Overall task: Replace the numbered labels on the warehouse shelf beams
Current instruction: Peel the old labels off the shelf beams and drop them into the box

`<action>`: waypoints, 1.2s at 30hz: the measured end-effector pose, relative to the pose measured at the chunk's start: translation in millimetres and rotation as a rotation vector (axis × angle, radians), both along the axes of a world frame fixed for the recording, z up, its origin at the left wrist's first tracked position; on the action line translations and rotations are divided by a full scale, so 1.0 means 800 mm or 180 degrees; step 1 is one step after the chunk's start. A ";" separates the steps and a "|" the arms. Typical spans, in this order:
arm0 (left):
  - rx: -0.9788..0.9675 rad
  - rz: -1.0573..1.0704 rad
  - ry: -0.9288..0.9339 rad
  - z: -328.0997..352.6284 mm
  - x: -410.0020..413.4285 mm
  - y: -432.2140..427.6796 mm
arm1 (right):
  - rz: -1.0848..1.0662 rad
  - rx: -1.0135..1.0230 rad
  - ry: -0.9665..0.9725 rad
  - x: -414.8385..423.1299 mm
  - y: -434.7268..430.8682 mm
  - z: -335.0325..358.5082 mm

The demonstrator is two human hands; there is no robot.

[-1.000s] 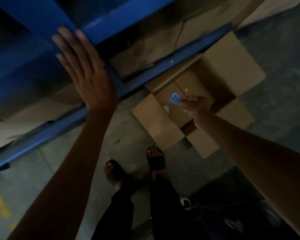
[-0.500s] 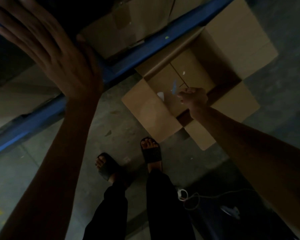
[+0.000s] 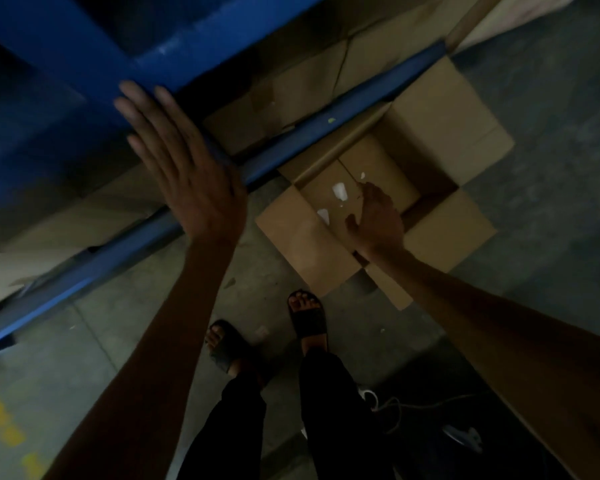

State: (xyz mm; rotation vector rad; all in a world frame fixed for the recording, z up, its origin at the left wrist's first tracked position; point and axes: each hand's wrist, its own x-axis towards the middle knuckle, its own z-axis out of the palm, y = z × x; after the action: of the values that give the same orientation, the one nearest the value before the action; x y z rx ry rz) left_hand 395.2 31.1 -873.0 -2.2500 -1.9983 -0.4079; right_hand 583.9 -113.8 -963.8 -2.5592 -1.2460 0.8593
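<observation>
The left hand (image 3: 184, 168) lies flat, fingers spread wide, pressed against the smooth blue steel shelf beam (image 3: 194, 60) — holding nothing; the right hand (image 3: 376, 220) hangs loosely open and empty over the open cardboard box (image 3: 447, 133) on bare concrete, where pale label scraps (image 3: 339, 191) lie; no numbered label shows on the beams.
</observation>
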 end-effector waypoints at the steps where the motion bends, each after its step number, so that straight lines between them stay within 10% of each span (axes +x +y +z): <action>1: -0.0185 -0.0062 -0.0157 0.007 -0.009 -0.025 | 0.0291 0.0083 -0.0120 -0.005 0.001 0.025; 10: -0.0809 -0.1387 -0.0898 0.295 -0.028 -0.111 | 0.0883 0.1098 -0.0493 -0.049 0.006 0.400; 24: 0.1404 -0.2521 -0.1524 0.781 0.020 -0.049 | 0.0275 0.3743 -0.1611 -0.018 0.075 0.908; 36: 0.2815 -0.2663 -0.1239 1.043 0.115 -0.017 | -0.0020 0.4876 -0.1991 0.072 0.125 1.167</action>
State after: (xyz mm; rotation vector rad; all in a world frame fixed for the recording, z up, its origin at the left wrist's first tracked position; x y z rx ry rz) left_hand 487.2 17.2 -38.5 -2.2787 -0.5457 -1.5115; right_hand 641.2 -13.5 -30.4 -1.4456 -1.1952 -0.7856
